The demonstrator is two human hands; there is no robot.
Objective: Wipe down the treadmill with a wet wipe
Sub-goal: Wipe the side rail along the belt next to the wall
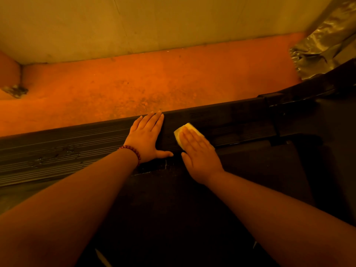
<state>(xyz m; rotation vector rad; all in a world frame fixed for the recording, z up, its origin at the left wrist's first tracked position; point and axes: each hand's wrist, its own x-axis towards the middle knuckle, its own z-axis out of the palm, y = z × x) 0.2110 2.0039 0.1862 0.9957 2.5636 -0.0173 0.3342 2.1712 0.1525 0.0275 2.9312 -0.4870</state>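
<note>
orange floor [134, 83], foil [316, 45], treadmill rail [57, 151], left hand [146, 139] flat, right hand [200, 157] flat on wipe [183, 130]

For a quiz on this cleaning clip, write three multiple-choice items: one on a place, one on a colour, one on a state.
1. Where is the wipe?
A. on the wall
B. under the right hand, on the side rail
C. in a bucket
2. The floor looks:
A. orange
B. blue
C. white
3. The left hand is:
A. a fist
B. pinching cloth
C. flat, palm down
Answers: B, its edge shows past the hand; A, orange beside the rail; C, it lies spread on the rail.
</note>
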